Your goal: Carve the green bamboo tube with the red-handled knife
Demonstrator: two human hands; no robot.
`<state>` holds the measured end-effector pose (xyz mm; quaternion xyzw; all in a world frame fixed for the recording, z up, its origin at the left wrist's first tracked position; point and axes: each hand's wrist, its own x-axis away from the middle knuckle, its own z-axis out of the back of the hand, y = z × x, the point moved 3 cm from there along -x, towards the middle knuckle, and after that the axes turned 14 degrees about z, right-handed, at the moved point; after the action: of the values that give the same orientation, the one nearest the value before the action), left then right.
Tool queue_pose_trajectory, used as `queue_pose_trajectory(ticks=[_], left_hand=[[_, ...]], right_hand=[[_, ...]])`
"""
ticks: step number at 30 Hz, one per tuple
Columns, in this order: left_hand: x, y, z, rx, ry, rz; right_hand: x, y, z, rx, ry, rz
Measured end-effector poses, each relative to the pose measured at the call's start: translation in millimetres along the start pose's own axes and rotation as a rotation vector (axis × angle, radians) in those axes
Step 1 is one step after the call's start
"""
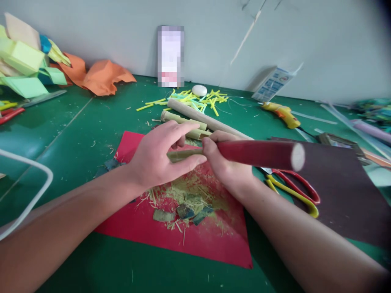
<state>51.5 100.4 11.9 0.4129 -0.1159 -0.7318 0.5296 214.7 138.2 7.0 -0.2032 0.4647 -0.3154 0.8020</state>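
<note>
My left hand (161, 156) pinches a short green bamboo piece (183, 154) between thumb and fingers, held level above a red paper sheet (214, 240). My right hand (226, 162) is wrapped round a tool with a thick red cylindrical handle (259, 154) that points right; its working end meets the bamboo piece between my hands and is hidden by my fingers. Green shavings and bark scraps (186, 199) lie heaped on the red sheet beneath both hands.
More bamboo pieces (183, 120) and a wooden rod (210, 121) lie just beyond my hands. Red-and-yellow scissors (293, 191) rest on a dark sheet (342, 191) at right. A yellow glue gun (281, 113), cut straw bits (195, 99), a white egg-shaped object (199, 90) and coloured paper (100, 77) sit farther back.
</note>
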Motion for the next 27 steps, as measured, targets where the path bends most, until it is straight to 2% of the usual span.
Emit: queue_pose_trajectory(ticks=[2, 6, 8, 10, 12, 14, 16, 17, 20, 24, 27], left_hand=[[3, 11, 5.8, 0.062, 0.055, -0.109], [10, 25, 5.4, 0.052, 0.019, -0.205], [13, 27, 5.4, 0.044, 0.039, -0.212], [15, 25, 8.3, 0.081, 0.118, -0.193], [14, 17, 13.1, 0.146, 0.234, -0.11], [11, 6, 16.8, 0.198, 0.34, 0.018], [6, -4, 15.3, 0.274, 0.313, 0.187], [4, -8, 13.5, 0.316, 0.284, 0.254], [-1, -10, 8.2, 0.401, 0.215, 0.393], [-3, -3, 7.0, 0.367, 0.221, 0.419], [-2, -2, 5.1, 0.386, 0.174, 0.428]], right_hand=[[1, -7, 1, 0.152, -0.077, 0.095], [7, -23, -1, 0.34, -0.233, 0.296], [8, -27, -1, 0.353, -0.261, 0.279], [6, -25, 2, 0.333, -0.27, 0.156], [2, -20, 8, 0.306, -0.276, 0.044], [-2, -15, 15, 0.333, -0.283, 0.081], [-5, -11, 18, 0.367, -0.384, 0.195], [-4, -8, 18, 0.375, -0.449, 0.207], [0, -1, 17, 0.369, -0.574, 0.134], [10, 5, 16, 0.411, -0.599, 0.12], [16, 8, 17, 0.394, -0.588, 0.107]])
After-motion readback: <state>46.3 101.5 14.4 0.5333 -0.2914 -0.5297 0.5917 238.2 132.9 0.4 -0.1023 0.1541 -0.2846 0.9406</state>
